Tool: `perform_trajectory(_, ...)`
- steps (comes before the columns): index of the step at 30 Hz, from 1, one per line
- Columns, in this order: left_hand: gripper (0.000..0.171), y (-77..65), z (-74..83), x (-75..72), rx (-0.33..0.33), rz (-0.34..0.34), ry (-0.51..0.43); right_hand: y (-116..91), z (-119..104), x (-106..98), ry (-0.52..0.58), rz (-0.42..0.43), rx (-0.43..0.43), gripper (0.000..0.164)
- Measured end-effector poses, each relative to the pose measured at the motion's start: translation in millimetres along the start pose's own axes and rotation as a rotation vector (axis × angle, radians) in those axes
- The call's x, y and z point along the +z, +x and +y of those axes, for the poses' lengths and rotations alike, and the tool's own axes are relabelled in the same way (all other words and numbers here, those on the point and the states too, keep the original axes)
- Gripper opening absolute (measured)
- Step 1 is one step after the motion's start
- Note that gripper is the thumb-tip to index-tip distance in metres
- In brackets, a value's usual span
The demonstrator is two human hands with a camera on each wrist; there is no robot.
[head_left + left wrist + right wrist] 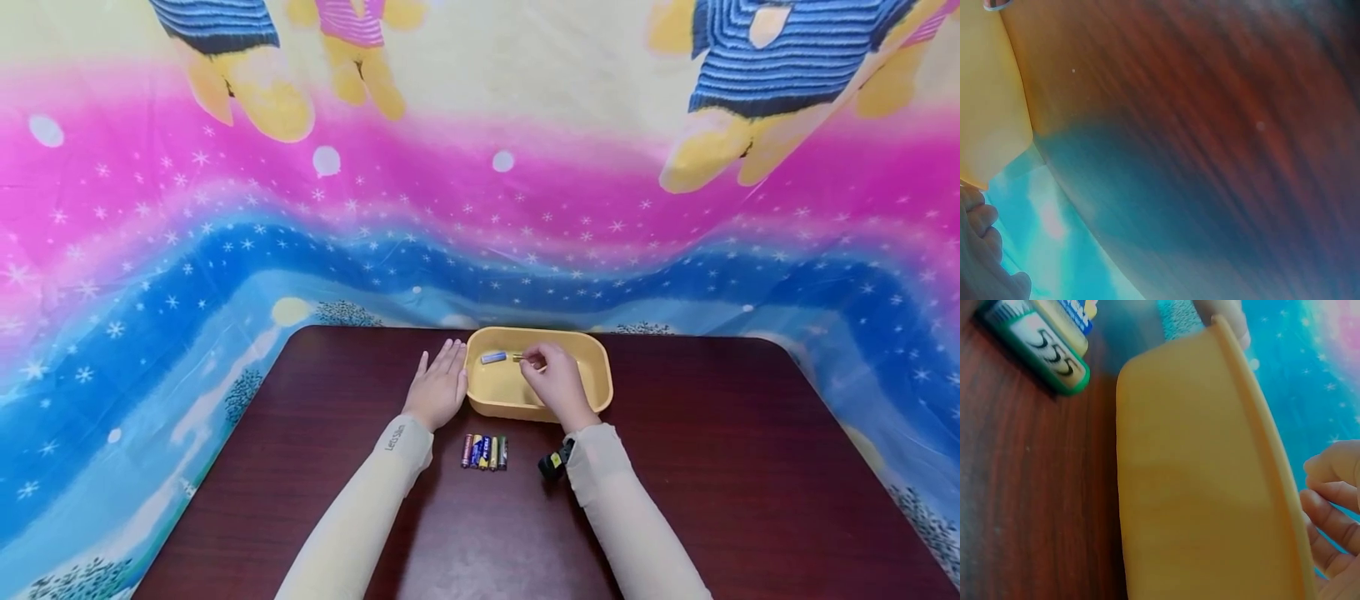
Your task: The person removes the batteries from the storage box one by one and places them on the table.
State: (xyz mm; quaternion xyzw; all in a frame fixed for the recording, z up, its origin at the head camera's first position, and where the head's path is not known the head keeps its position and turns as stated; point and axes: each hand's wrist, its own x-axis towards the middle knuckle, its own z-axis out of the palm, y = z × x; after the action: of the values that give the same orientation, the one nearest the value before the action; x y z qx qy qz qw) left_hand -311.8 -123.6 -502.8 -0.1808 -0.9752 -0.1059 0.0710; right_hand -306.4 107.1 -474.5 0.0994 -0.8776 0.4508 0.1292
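Note:
A yellow rectangular plastic box stands on the dark table. Inside it lie a blue battery and, right beside the right fingertips, a second small battery. My right hand reaches over the box with loosely bent fingers; in the right wrist view its fingertips show above the rim, with nothing visible between them. Fingers straight, my left hand rests against the box's left side. In front of the box several batteries form a row, one green and marked 555.
The dark wooden table spreads around the box. Behind it hangs a colourful curtain with cartoon bears and snowflakes. A black wrist camera is strapped at the right sleeve, near the battery row.

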Motion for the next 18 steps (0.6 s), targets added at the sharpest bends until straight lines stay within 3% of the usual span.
perform_trajectory(6, 0.055, -0.8, 0.0, -0.6, 0.01, 0.009, -0.002, 12.5, 5.8, 3.2, -0.02, -0.033, -0.001, 0.019)
perform_trajectory(18, 0.055, 0.6, -1.9, 0.9, 0.003, -0.003, -0.001, 28.5, 12.3, 12.1, -0.018, -0.1, 0.099, 0.024)
